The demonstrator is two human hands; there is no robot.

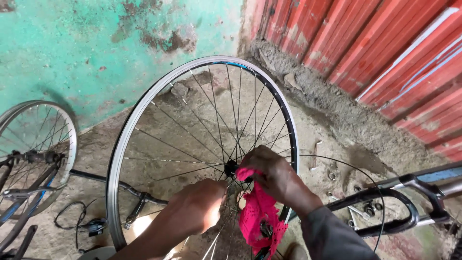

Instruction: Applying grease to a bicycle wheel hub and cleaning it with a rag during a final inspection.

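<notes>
Your right hand (272,173) is clamped on one pink knit rag (257,212) at the hub of one upright silver-rimmed, thin-spoked bike wheel (126,139). Left hand (199,207) grips spokes nr hub; 2nd wheel (67,130) stands far left.

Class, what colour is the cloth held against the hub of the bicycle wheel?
Bright pink, with a lacy openwork pattern; the cloth shows best in the head view.

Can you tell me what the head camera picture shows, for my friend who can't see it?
Two hands work at the middle of a silver bicycle wheel standing upright: the right hand presses a pink cloth against the hub, the left hand beside it. Bike parts lie on the dirt floor.
</notes>
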